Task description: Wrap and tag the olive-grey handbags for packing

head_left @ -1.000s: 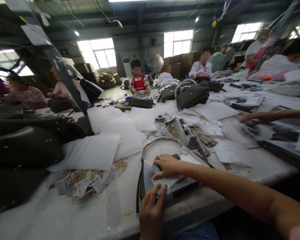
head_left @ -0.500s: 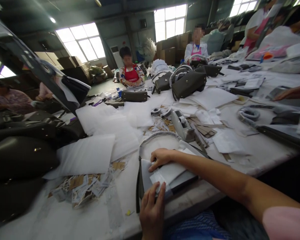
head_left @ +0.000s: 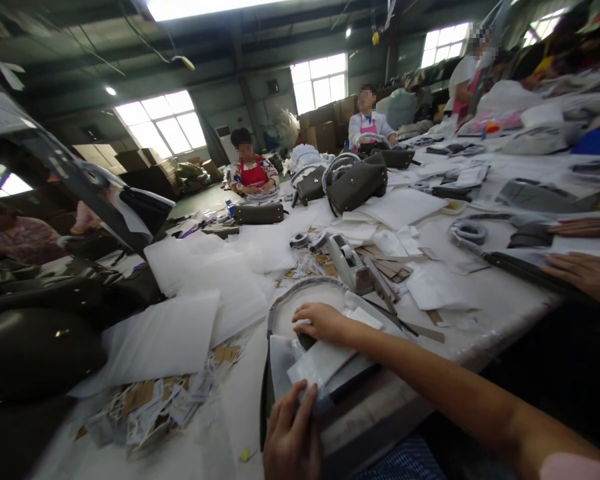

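Note:
A dark olive handbag (head_left: 353, 385) lies flat at the table's front edge, covered by thin whitish foam sheet, its wrapped handle (head_left: 300, 285) arched away from me. On top rest a white folded sheet (head_left: 330, 359) and a clear plastic packet (head_left: 303, 370). My left hand (head_left: 293, 427) grips the bag's near left edge, its fingertips against the packet. Over the bag's upper part, my right hand (head_left: 325, 323) has its fingers stretched leftward and the thumb apart below them. A dark patch of the bag shows beneath this hand.
A tape dispenser (head_left: 349, 263) stands behind the bag. Foam sheets (head_left: 165, 337), loose tags (head_left: 147, 407) and piled dark bags (head_left: 35, 347) lie to the left. At right, a co-worker's hands (head_left: 585, 267) rest on another bag. Other people sit across the table.
The view has tilted up and shifted right, so things sit lower and further left. My right hand has lifted slightly off the packet. A co-worker's hands have come onto the bag at right.

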`<state>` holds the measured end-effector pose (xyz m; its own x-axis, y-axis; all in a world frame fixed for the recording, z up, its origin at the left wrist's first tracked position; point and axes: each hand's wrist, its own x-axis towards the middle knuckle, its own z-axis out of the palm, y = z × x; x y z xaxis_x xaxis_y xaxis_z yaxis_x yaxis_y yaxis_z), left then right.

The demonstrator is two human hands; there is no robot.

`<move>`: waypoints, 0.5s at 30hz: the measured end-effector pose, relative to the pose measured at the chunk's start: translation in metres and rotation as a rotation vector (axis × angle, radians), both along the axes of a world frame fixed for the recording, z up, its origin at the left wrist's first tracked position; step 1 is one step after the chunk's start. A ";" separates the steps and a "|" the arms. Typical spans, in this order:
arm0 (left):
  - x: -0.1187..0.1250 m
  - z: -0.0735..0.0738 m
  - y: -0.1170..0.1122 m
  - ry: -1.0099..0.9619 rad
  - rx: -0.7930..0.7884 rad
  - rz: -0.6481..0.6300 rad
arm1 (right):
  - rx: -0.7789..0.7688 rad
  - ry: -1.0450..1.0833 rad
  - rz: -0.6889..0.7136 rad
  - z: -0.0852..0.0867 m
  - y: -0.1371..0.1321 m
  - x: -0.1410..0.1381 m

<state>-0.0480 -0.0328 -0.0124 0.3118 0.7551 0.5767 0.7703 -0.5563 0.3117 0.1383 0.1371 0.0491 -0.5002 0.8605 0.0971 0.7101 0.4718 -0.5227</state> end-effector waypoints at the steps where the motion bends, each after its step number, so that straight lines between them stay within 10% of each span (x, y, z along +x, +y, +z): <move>1: -0.005 0.001 0.000 -0.086 -0.047 -0.035 | 0.051 0.027 -0.033 0.005 -0.009 0.016; 5: -0.039 0.007 0.013 -0.404 -0.187 0.153 | 0.276 0.105 -0.353 0.002 -0.053 0.089; 8: -0.059 0.008 0.037 -0.603 -0.503 0.427 | 0.167 0.111 -0.606 -0.019 -0.077 0.127; 11: -0.056 0.006 0.061 -0.688 -0.756 0.437 | -0.037 0.166 -0.698 -0.038 -0.084 0.135; 15: -0.029 0.013 0.067 -0.738 -0.662 0.451 | -0.043 0.349 -0.722 -0.037 -0.081 0.121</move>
<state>-0.0769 0.0344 0.0009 -0.3286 0.9429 -0.0553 0.3611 0.1795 0.9151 0.2597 0.0557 0.0126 0.2344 0.9665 0.1043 0.6244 -0.0674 -0.7782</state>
